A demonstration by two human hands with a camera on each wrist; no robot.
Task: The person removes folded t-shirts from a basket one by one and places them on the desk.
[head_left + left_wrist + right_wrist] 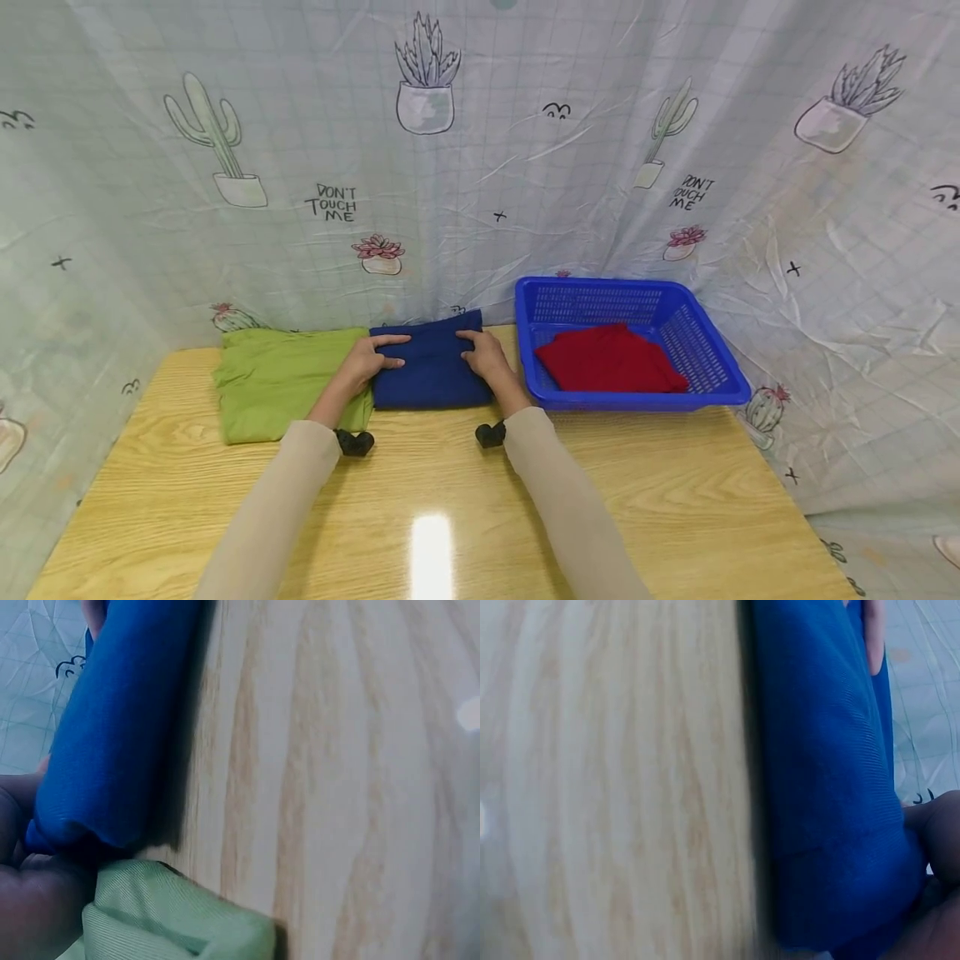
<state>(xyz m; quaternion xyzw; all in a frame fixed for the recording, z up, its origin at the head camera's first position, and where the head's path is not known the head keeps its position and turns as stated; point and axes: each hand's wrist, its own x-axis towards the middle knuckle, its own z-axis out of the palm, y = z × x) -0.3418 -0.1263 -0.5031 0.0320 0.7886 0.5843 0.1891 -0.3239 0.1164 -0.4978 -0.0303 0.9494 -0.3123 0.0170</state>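
Note:
A folded dark blue cloth (431, 375) lies at the back of the table, between the two hands. My left hand (362, 362) rests on its left end, index finger and thumb reaching inward over the fabric. On the right end lies my right hand (487, 357), thumb and index finger pointing inward. The remaining fingers of both hands are mostly hidden. A thick rounded front fold of the blue cloth (120, 720) fills much of the left wrist view; the right wrist view shows the same blue cloth (825, 772). A folded green cloth (288, 375) touches its left side.
At the back right stands a blue plastic basket (720, 392) with a red cloth (611, 358) inside. The wooden table (405, 483) extends toward me. Behind it hangs a curtain (480, 167) printed with cacti.

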